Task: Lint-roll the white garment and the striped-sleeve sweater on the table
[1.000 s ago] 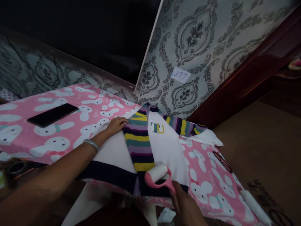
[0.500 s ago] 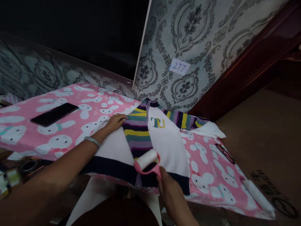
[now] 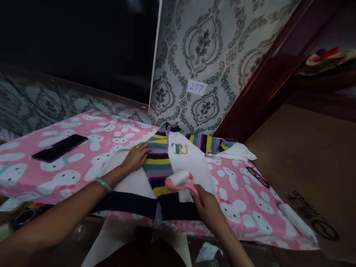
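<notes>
A zip-up cardigan lies spread on the table, white with striped bands, dark navy hems and the letters "TU" on its chest. My left hand rests flat on its striped part, fingers stretched out. In my right hand is the handle of a pink lint roller, my fingers closed round it. The roller's white cylinder is over the lower striped band and white front panel; whether it touches the fabric I cannot tell. One striped sleeve reaches out to the right.
A pink rabbit-print cloth covers the table. On it lie a black phone, glasses and a white roll at the right edge. Behind are a dark screen and a patterned wall; a cardboard box stands right.
My right hand has moved the lint roller up the cardigan, away from the lower hem. My left hand stays on the striped part. The view has shifted slightly.
</notes>
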Demonstrator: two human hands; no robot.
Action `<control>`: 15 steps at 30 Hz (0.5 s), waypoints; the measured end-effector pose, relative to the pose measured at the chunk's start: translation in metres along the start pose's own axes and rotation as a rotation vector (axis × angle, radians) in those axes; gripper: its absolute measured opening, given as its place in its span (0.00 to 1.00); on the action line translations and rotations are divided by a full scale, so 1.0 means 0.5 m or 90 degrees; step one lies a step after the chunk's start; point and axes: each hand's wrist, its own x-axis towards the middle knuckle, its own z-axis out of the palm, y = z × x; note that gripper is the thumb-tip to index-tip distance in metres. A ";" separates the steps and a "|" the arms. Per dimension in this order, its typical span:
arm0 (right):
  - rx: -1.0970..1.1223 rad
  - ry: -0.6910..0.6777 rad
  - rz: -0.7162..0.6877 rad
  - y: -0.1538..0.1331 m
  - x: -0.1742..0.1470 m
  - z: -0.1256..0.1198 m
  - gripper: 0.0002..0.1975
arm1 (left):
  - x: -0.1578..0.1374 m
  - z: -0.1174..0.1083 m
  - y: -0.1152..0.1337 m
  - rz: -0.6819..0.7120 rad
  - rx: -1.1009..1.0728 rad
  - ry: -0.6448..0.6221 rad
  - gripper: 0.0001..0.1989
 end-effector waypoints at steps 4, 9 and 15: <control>-0.157 -0.072 0.046 -0.064 0.165 0.037 0.16 | -0.021 0.013 0.012 -0.019 0.062 -0.063 0.25; -0.172 -0.084 0.047 -0.125 0.292 0.075 0.16 | -0.023 0.031 -0.012 -0.076 0.065 -0.116 0.26; -0.164 -0.088 0.051 -0.072 0.167 0.059 0.16 | -0.020 0.042 -0.026 -0.061 0.066 -0.119 0.26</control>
